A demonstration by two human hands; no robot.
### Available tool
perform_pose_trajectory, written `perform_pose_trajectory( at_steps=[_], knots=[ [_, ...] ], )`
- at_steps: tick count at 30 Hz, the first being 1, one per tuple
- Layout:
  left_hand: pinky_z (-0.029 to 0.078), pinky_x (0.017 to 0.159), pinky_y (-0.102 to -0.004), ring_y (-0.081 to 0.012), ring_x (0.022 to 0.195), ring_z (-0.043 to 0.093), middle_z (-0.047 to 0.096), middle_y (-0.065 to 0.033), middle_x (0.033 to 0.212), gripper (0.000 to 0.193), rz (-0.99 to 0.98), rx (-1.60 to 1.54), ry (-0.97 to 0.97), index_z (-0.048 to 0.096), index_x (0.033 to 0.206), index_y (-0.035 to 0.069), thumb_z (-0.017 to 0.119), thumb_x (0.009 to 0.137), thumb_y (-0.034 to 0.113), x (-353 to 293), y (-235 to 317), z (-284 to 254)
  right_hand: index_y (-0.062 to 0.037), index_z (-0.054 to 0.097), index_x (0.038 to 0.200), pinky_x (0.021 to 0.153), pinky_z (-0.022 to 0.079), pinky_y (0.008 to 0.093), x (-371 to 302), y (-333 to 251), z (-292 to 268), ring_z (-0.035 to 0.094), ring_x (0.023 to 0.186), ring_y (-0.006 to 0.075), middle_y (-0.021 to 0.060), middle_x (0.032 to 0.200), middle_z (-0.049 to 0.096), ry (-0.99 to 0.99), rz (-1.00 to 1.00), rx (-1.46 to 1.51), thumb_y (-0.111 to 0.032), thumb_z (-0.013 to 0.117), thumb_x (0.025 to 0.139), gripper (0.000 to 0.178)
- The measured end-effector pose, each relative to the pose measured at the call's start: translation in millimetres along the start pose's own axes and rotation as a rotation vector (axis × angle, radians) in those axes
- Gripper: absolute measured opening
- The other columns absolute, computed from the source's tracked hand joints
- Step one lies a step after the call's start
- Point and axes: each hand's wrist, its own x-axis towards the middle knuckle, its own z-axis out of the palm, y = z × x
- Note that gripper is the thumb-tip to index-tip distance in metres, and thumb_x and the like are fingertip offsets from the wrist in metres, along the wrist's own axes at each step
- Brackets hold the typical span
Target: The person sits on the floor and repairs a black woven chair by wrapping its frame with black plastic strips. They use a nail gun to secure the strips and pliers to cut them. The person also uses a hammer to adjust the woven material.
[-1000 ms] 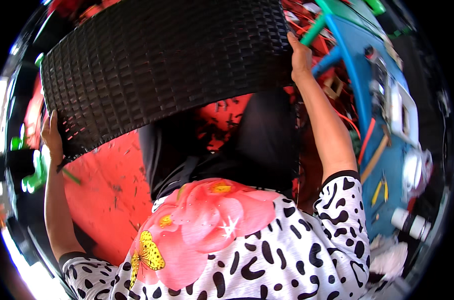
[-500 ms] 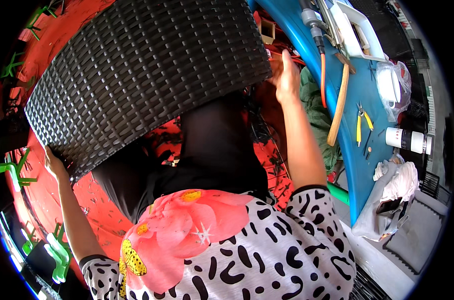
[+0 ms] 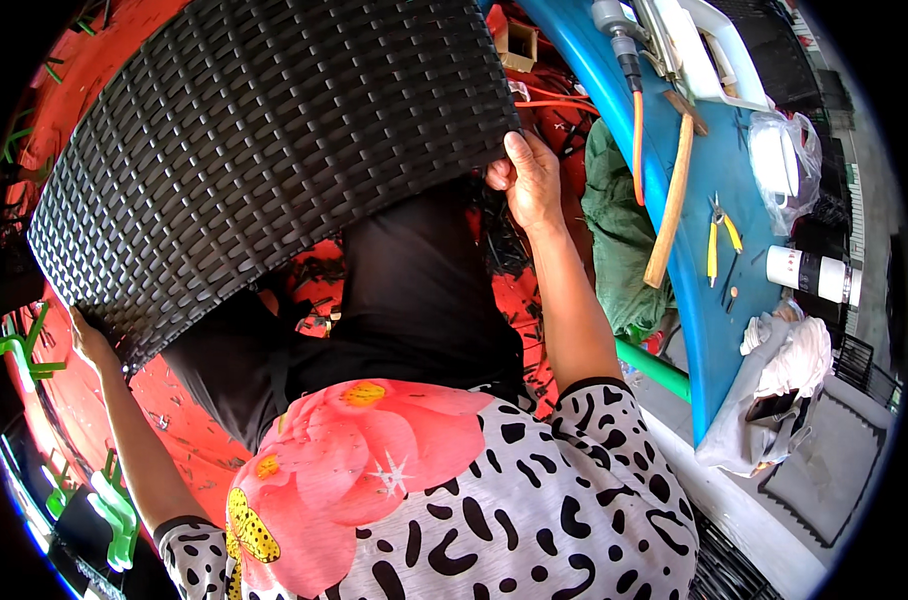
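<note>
A large black woven wicker panel [image 3: 284, 140] lies tilted across my knees and reaches past the top of the view. My left hand [image 3: 96, 345] is at its near left corner, with the fingers partly hidden behind the weave. At the panel's right corner, my right hand [image 3: 530, 182] is closed on the edge, thumb up and fingers curled. The underside of the panel is out of sight.
To the right, a blue table [image 3: 719, 180] carries a hammer [image 3: 674, 200], yellow-handled pliers [image 3: 722, 235], a power tool [image 3: 622, 45], a white bin [image 3: 724, 60] and a white cup [image 3: 809, 274]. A green cloth [image 3: 614, 230] hangs beside it. Dark scraps litter the red floor sheet [image 3: 189, 430].
My right hand has moved down and left, from open beside the panel's right edge to closed on its corner. The panel has shifted slightly left in view.
</note>
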Motion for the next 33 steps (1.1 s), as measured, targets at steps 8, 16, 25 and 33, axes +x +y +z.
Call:
perform_pose_trajectory(
  at_steps=[8,16,25,33],
  knots=[
    [0.047,0.069,-0.0300,-0.0166,0.078,0.060,0.065,-0.0099,0.093,0.058,-0.016,0.023,0.011,0.063,0.108,0.000,0.046,0.089,0.052,10.9,-13.6,0.4,-0.0030,0.057,0.083,0.045,0.035,0.0212,4.2,-19.1,4.4,0.043,0.050,0.0080,0.0008,0.064,0.052,-0.018,0.208,0.107,-0.034,0.059,0.088,0.031],
    [0.044,0.081,-0.0338,-0.0228,0.090,0.059,0.065,-0.0146,0.100,0.058,-0.070,-0.007,-0.036,0.063,0.108,0.000,0.046,0.088,0.052,14.9,-20.2,-1.9,-0.0016,0.061,0.091,0.049,0.039,0.0243,10.2,-4.6,-10.8,0.048,0.054,0.0097,0.0023,0.072,0.057,-0.191,0.037,0.083,-0.031,0.057,0.089,0.030],
    [0.046,0.072,-0.0297,-0.0179,0.081,0.059,0.065,-0.0110,0.095,0.058,-0.071,-0.051,0.010,0.064,0.105,0.000,0.047,0.088,0.053,-5.2,6.1,-0.8,0.0013,0.060,0.107,0.083,0.047,0.0301,29.4,-24.5,6.3,0.060,0.093,0.0145,0.0066,0.105,0.063,-0.027,0.115,-0.039,-0.032,0.052,0.092,0.038],
    [0.045,0.070,-0.0271,-0.0129,0.078,0.056,0.065,-0.0080,0.094,0.055,-0.247,-0.210,-0.035,0.065,0.106,0.000,0.052,0.087,0.050,1.3,-2.7,-0.3,0.0027,0.060,0.107,0.086,0.046,0.0303,35.4,-2.6,-25.3,0.060,0.095,0.0159,0.0086,0.105,0.063,-0.263,0.085,0.161,-0.025,0.054,0.091,0.032]
  ],
)
